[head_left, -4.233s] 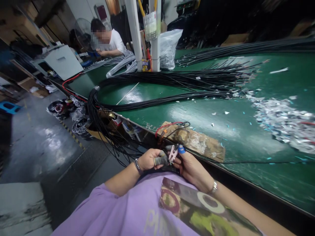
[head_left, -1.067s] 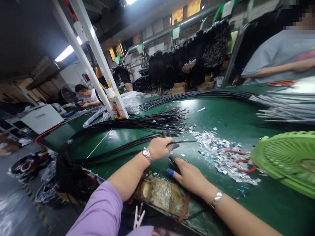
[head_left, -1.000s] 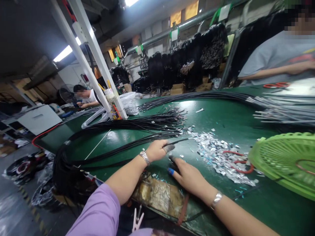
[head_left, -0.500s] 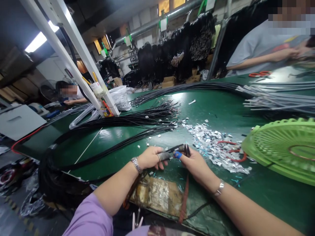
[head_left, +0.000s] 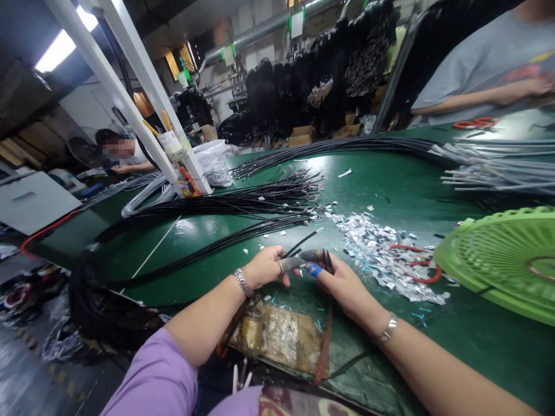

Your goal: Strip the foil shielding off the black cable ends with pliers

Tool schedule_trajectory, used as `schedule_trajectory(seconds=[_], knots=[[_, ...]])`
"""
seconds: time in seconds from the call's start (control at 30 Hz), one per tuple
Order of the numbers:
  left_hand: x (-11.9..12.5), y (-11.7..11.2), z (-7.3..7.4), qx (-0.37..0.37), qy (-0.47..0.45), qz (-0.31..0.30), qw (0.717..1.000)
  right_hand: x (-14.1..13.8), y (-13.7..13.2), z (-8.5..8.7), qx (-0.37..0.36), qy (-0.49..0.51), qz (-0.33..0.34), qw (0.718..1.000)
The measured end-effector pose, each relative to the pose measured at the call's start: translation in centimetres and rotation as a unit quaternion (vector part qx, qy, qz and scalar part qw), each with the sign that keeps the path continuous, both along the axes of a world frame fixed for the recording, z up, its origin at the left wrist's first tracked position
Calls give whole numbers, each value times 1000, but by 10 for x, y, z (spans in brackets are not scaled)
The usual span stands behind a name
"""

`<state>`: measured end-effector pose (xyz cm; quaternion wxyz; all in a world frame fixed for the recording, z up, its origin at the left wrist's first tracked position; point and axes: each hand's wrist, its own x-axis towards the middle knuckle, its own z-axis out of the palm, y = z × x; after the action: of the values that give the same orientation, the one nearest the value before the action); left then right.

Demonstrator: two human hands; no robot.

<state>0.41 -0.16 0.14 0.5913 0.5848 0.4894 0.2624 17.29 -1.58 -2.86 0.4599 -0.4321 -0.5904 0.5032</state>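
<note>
- Green tabletop (head_left: 373, 190) lay underneath.
- Left hand (head_left: 265, 269) was clamped on black cable (head_left: 303, 242).
- Right hand (head_left: 340, 278) met it, touching or nearly; grip couldn't be told.
- Cable jutted outward; fingertip handling seemed underway, next needing a steady hold.

Here's the left hand (head_left: 262, 270) gripping black cable (head_left: 304, 241), and the right hand (head_left: 342, 283), blue wrap (head_left: 314, 269) on its thumb, meets it fingertip to fingertip above the green table (head_left: 377, 176)! Just beyond, silvery scraps (head_left: 368, 245) lie strewn beside a slotted green plastic piece (head_left: 507, 237), with a grey-shirted person (head_left: 470, 81) across the table.
</note>
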Motion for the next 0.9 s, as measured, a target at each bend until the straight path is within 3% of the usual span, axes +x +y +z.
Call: schedule_trajectory(seconds=[0.17, 0.33, 0.47, 0.67, 0.8, 0.9], knots=[[-1, -2, -2, 11, 53, -19, 998, 1, 2, -6, 38, -81, 37, 995], [-8, -1, 0, 114, 136, 18, 984, 6, 5, -5, 25, -52, -6, 998], [-8, -1, 7, 30, 84, 3, 996, 7, 3, 1, 15, -36, -10, 999], [-5, -3, 11, -40, 27, -107, 993, 4, 0, 1, 16, 6, -18, 1000], [-7, -2, 11, -24, 35, -55, 998, 1, 0, -3, -64, 64, -56, 994], [-7, -2, 9, 3, 38, -3, 999, 0, -1, -6, -82, 56, -42, 994]])
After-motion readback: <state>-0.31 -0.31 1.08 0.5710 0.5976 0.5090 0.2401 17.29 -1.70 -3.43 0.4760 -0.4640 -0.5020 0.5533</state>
